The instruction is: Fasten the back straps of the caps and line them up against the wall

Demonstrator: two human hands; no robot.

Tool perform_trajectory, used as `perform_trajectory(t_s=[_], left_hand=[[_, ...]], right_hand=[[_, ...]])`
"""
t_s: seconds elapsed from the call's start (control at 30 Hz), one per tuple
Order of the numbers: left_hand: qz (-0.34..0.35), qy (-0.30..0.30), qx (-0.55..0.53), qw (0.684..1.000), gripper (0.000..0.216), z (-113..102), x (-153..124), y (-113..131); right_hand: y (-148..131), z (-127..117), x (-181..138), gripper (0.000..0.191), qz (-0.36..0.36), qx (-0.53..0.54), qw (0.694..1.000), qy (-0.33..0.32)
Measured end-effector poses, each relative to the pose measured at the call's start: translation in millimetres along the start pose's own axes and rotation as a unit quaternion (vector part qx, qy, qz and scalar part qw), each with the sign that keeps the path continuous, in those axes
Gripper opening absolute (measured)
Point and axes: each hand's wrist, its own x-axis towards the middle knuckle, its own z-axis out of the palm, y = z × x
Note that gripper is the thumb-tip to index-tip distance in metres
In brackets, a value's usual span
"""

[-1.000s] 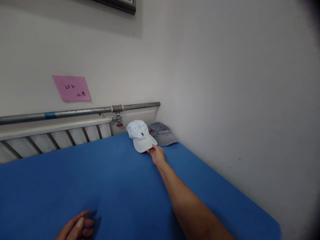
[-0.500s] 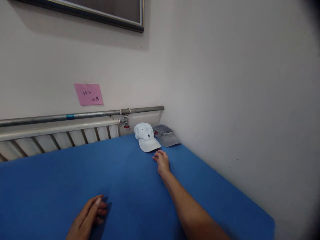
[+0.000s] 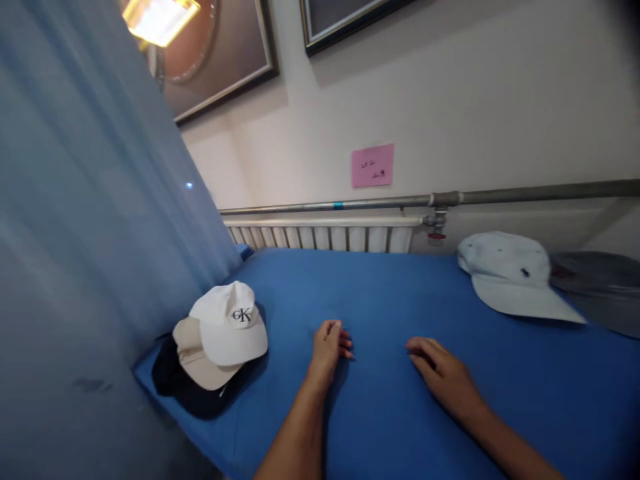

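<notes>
Grey cap (image 3: 607, 283), blurred, cut off, sits behind pale cap (image 3: 500, 267); left grip (image 3: 327, 348), right grip (image 3: 447, 379) loosely parted, surface (image 3: 377, 313) between.

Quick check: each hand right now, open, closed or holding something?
Left hand: open, loosely curled, holding nothing; nearest the stacked caps.
Right hand: open, loosely curled, holding nothing; nearest the pale cap.

View swung left. Right hand (image 3: 443, 377) off the pale cap (image 3: 510, 270)'s brim, now well apart at 4 o'clock; cap shifted from just below center to 3. Left hand (image 3: 330, 347) went from 7-8 to 6 o'clock. New in frame: cap stack (image 3: 214, 341) at 8, curtain (image 3: 80, 200) at 9-10, second picture (image 3: 233, 50) at 11.
</notes>
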Motion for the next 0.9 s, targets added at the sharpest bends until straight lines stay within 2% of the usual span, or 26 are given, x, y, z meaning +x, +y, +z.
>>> perform_trajectory(t_s=[0.17,0.27,0.37,0.5,0.6,0.73,0.9], left_hand=[[0.038,0.111,-0.068,0.991,0.023,-50.7,-22.9,3.5],[0.076,0.201,-0.087,0.973,0.021,-79.9,-44.1,0.6],[0.109,0.279,-0.062,0.952,0.024,-105.7,-66.2,2.5],[0.143,0.348,0.013,0.926,0.027,-137.1,-86.2,22.1],[0.149,0.378,0.091,0.909,0.031,-158.5,-92.2,42.6],[0.143,0.382,0.191,0.893,0.032,-182.7,-93.0,65.7],[0.170,0.416,0.250,0.858,0.036,-203.9,-80.5,92.8]], right_hand=[[1.8,-3.2,-0.3,0.020,-0.014,-0.057,0.998,-0.014],[0.2,-4.4,-0.4,0.021,-0.029,-0.069,0.997,-0.027],[-0.5,-4.6,-0.8,0.022,-0.041,-0.070,0.996,-0.034],[1.6,-5.6,-1.5,0.021,-0.047,-0.070,0.996,-0.039],[4.1,-5.8,-1.7,0.020,-0.050,-0.066,0.996,-0.041],[6.0,-6.2,-2.0,0.019,-0.058,-0.059,0.996,-0.041],[6.7,-7.6,-2.9,0.019,-0.056,-0.056,0.996,-0.043]])
